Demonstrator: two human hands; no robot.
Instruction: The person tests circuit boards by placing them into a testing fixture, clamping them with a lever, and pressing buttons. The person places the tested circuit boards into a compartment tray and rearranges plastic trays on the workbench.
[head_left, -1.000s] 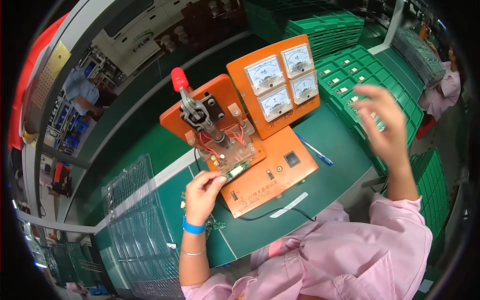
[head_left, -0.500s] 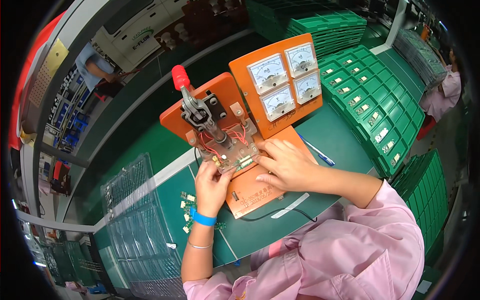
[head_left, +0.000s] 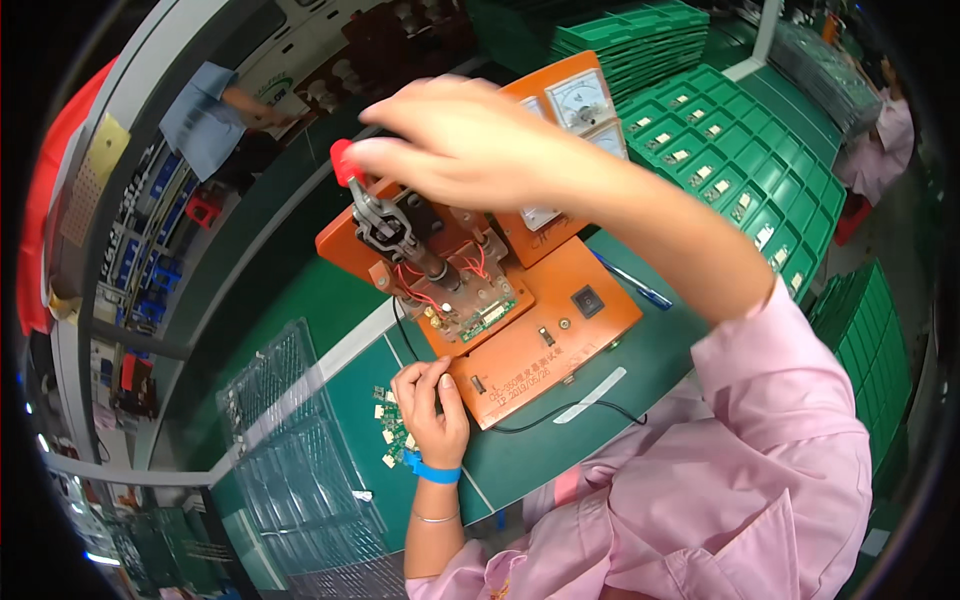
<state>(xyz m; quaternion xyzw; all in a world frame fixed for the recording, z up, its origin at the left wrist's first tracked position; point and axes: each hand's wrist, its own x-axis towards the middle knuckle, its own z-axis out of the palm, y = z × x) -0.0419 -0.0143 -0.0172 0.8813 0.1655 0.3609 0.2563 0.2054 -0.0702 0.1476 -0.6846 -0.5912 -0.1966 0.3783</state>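
Note:
My right hand (head_left: 450, 145), slightly blurred, reaches across the fixture with fingers stretched and apart. Its thumb side meets the red handle (head_left: 346, 163) of a metal toggle clamp (head_left: 385, 222). Under the clamp, red wires run to a clear plate, and a small green circuit board (head_left: 488, 320) sits at its front edge. My left hand (head_left: 437, 410) is beside the near-left corner of an orange test box (head_left: 530, 350), fingers curled; whatever they may hold is hidden. Loose small circuit boards (head_left: 388, 430) lie partly behind that hand.
Behind the box stands an orange panel with dial meters (head_left: 580, 100), partly covered by my right arm. A blue pen (head_left: 635, 282) lies right of the box. A green compartment tray (head_left: 740, 170) holds several boards. Clear plastic trays (head_left: 300, 450) lie at left; a black cable (head_left: 560, 405) runs in front.
My right hand has risen from the fixture's front to the red clamp handle. My left hand has drawn back from the fixture to the box's near-left corner. The board stays in the fixture.

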